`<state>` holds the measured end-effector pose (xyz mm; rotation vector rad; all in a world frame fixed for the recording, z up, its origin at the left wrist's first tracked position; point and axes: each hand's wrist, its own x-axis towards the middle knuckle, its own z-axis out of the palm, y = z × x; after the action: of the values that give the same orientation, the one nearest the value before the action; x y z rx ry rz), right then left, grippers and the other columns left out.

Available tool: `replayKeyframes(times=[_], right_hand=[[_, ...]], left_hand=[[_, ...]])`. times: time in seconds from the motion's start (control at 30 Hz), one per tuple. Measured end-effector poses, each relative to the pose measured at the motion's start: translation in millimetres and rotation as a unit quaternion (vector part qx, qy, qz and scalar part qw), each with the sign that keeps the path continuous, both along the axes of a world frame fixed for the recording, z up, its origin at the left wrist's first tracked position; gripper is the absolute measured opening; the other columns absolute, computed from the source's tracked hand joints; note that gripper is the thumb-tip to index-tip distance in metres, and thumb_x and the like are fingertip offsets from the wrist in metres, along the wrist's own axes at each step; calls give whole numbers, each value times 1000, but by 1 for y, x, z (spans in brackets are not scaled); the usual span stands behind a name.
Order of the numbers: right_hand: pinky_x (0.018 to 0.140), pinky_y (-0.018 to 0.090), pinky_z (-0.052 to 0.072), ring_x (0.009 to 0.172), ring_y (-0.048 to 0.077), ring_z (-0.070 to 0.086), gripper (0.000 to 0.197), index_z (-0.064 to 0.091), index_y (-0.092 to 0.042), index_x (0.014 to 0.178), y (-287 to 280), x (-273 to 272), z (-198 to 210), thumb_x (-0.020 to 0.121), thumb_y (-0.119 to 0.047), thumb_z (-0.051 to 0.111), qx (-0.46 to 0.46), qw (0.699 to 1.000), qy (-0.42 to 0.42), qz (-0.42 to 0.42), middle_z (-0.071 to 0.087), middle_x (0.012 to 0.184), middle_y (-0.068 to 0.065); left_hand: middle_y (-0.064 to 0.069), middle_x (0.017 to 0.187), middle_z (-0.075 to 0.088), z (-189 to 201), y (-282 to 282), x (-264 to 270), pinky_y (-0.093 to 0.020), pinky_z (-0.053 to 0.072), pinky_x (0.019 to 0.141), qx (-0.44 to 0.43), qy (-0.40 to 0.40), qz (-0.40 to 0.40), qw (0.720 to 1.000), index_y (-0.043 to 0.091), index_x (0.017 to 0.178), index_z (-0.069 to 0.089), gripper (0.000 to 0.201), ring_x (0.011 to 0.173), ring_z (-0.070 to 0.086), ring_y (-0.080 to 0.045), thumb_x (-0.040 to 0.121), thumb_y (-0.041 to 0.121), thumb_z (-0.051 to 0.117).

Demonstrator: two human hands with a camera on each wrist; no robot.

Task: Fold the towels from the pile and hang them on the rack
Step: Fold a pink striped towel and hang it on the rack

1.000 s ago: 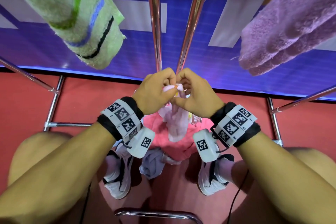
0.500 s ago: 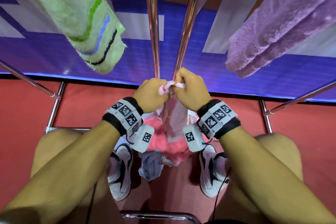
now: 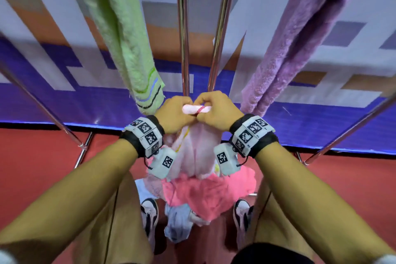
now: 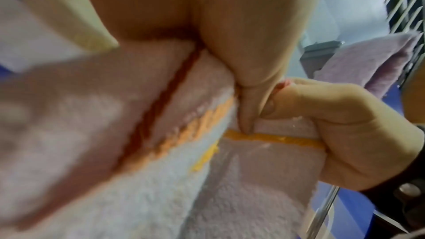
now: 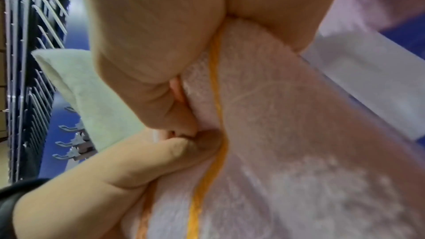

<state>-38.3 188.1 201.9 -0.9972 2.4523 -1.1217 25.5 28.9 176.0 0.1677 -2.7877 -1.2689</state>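
My left hand (image 3: 179,111) and right hand (image 3: 214,111) meet side by side just below the two middle rack bars (image 3: 182,28). Both pinch the top edge of a pale pink towel (image 3: 196,152) with red and orange stripes; it hangs bunched down between my wrists. In the left wrist view my left hand (image 4: 248,97) presses its thumb on the towel (image 4: 253,197) beside the right hand (image 4: 349,130). The right wrist view shows my right hand (image 5: 156,64) gripping the towel (image 5: 287,115) along its orange stripe.
A green striped towel (image 3: 120,32) hangs on the rack at the left, a purple one (image 3: 300,45) at the right. On the red floor between my shoes lie a bright pink towel (image 3: 205,197) and a light blue one (image 3: 177,229). Slanted rack rails (image 3: 351,126) flank me.
Both hands have risen with the pale pink towel, lifting it off the pile toward the middle bars. More of the towel now hangs free below my wrists.
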Motion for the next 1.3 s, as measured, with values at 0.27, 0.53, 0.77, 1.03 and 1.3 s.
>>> replayKeyframes(times=[0.27, 0.53, 0.77, 1.03, 1.3], right_hand=[[67, 29, 45, 75, 16, 61, 18, 71, -21, 90, 27, 20, 76, 79, -35, 77, -18, 997, 71, 26, 68, 82, 0], [56, 19, 40, 57, 4, 48, 34, 63, 5, 96, 36, 37, 156, 66, -10, 61, -93, 994, 33, 44, 55, 73, 2], [41, 10, 32, 41, -4, 45, 27, 57, -15, 71, 47, 30, 192, 81, 10, 62, -169, 981, 75, -64, 53, 48, -14], [53, 21, 31, 56, 7, 39, 32, 49, -15, 62, 71, 42, 223, 82, -11, 74, -141, 984, 94, -47, 41, 60, -2], [78, 23, 43, 89, 2, 55, 5, 67, -25, 79, 83, 29, 236, 78, -27, 63, -152, 955, 221, -127, 60, 80, -6]], left_hand=[[-1, 61, 58, 97, 9, 26, -28, 37, 53, -23, 68, -71, 995, 2, 74, 67, 33, 54, 44, -5, 68, 35, 71], [5, 58, 54, 185, 22, 28, -12, 35, 53, -17, 174, -103, 979, 22, 63, 57, 26, 52, 45, 2, 70, 7, 77], [6, 66, 59, 205, -10, 42, -21, 37, 57, -112, 76, -80, 988, 13, 72, 68, 24, 58, 46, -3, 77, 31, 83], [0, 70, 50, 219, -27, 55, -31, 35, 66, -122, 90, -35, 988, 13, 69, 51, 27, 71, 45, -16, 96, 10, 52], [3, 64, 50, 228, -22, 45, -28, 34, 60, -99, 183, 4, 978, 12, 67, 56, 33, 59, 42, -9, 95, 28, 63]])
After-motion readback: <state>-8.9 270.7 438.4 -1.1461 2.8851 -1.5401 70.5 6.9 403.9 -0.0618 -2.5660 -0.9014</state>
